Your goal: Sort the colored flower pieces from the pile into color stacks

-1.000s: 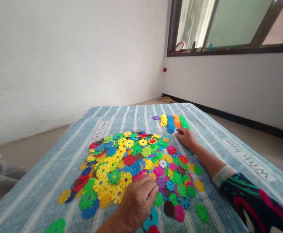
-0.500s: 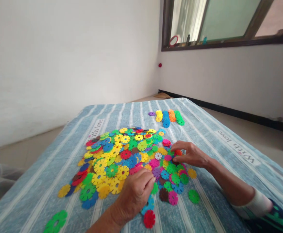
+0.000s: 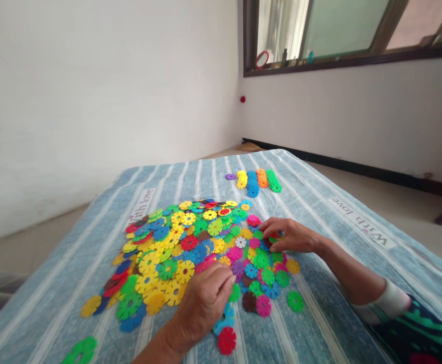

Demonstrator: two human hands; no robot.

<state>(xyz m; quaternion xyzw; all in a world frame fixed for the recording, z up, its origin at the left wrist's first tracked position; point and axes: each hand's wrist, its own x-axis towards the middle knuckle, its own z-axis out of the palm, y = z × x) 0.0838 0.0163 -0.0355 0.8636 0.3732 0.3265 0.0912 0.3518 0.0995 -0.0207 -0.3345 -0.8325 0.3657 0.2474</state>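
A wide heap of notched plastic discs [image 3: 185, 271] in many colours spreads over the striped cloth. My left hand [image 3: 205, 298] is curled into a fist at the heap's near edge, its fingers turned down. Whatever it may hold is hidden. Just in front of it show blue discs [image 3: 226, 317] and a red disc [image 3: 227, 340]. My right hand [image 3: 292, 235] reaches in over the heap's right side, thumb and fingers apart, the tips down among green, dark and orange-red discs. No disc is visibly gripped there. A green disc [image 3: 295, 302] lies alone below that hand.
Beyond the heap, overlapping rows of yellow [image 3: 242, 179], blue [image 3: 252, 184], orange [image 3: 262, 178] and green discs [image 3: 274, 181] lie beside a purple disc [image 3: 230, 177]. The striped cloth [image 3: 319, 217] covers the table. A window [image 3: 342, 30] is at upper right.
The view has shifted slightly, moving the whole scene a little to the left. My right hand's fingers have shifted slightly among the discs, while my left fist keeps its shape and place.
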